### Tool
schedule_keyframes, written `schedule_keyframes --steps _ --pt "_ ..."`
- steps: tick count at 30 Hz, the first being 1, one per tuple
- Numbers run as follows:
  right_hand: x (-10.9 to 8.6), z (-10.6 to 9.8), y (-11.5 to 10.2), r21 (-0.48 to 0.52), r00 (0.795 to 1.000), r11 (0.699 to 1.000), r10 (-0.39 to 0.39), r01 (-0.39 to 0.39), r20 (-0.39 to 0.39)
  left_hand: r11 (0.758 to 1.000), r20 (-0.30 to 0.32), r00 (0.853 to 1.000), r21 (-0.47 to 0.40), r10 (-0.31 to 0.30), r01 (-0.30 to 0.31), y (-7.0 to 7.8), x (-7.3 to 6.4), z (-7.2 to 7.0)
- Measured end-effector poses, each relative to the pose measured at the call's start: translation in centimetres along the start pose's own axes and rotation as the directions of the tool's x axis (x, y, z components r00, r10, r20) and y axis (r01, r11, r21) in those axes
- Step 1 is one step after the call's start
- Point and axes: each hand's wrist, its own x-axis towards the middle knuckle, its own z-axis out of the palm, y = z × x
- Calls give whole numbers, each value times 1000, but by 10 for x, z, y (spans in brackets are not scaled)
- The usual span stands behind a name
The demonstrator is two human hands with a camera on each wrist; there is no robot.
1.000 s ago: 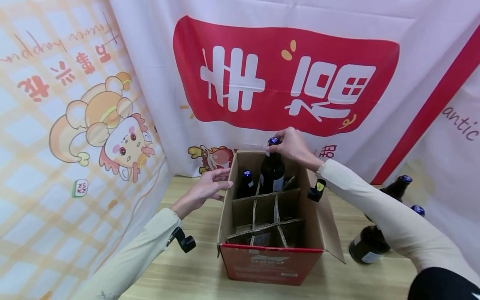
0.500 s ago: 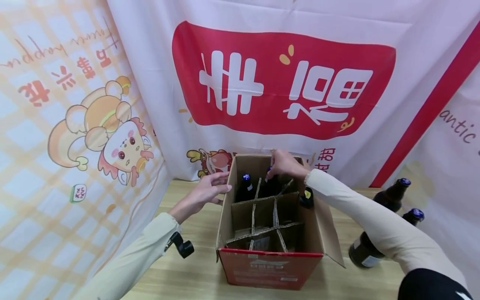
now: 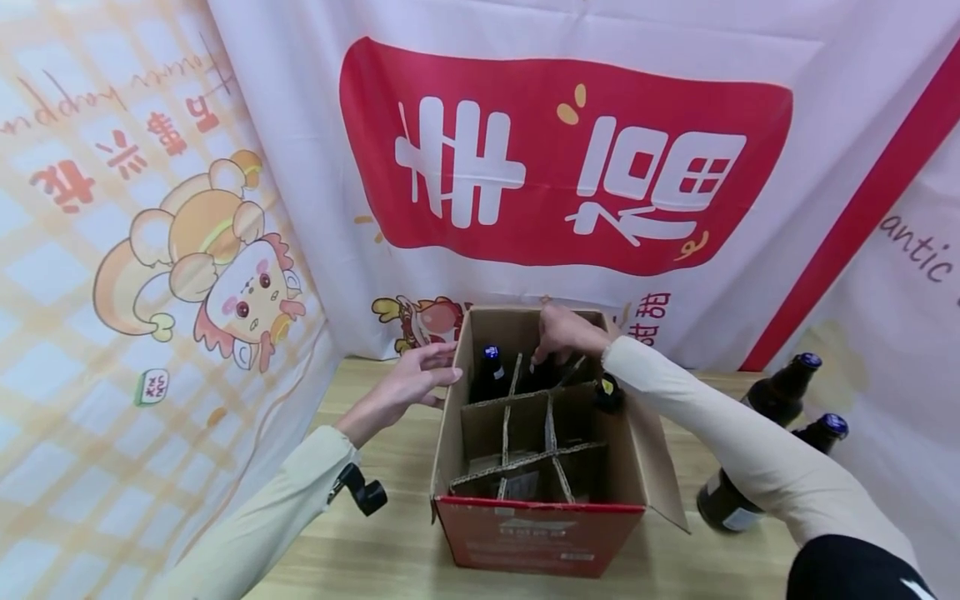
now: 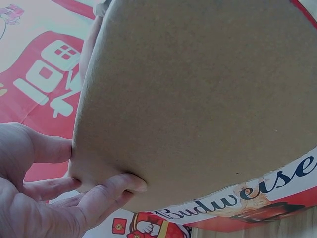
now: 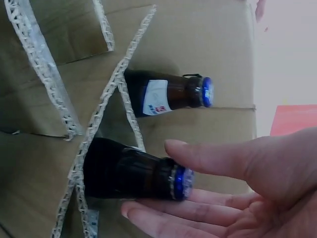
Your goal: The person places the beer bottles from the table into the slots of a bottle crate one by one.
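Observation:
A cardboard beer carton [image 3: 542,533] with a divider stands on the wooden table. In its back row a dark beer bottle [image 3: 492,371] with a blue cap stands in the left compartment. My right hand [image 3: 568,332] is over the compartment beside it. The right wrist view shows a second beer bottle [image 5: 133,171] there, my thumb and straight fingers loosely on either side of its neck; the head view mostly hides this bottle. My left hand [image 3: 408,385] rests against the carton's left side near the back corner, thumb and fingertips touching the cardboard [image 4: 198,99].
Several dark beer bottles stand on the table to the right, including a rear bottle [image 3: 783,387] and a front bottle [image 3: 727,500] partly behind my right sleeve. A side flap [image 3: 660,467] hangs outward there. A printed cloth [image 3: 300,167] encloses the back and sides.
My right hand has lowered the second beer bottle into the back row's compartment. In the last half second, the hand has barely moved. My left hand has stayed at the carton's side.

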Motion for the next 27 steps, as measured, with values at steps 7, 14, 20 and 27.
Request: schedule_keyframes --steps 7,14,20,27 --pt "-2 -10 0 29 1000 1000 8 -8 4 1000 5 1000 1 -6 6 1 1 1" --pt "-13 -30 -10 86 998 995 -53 51 19 1000 -1 1000 2 3 -3 1 2 0" --pt "-26 -45 -7 171 996 982 -80 84 -29 1000 -2 1000 6 6 -6 1 3 0" --pt "-43 -48 9 212 986 969 -101 127 -132 1000 -10 1000 6 -3 3 0 4 0"
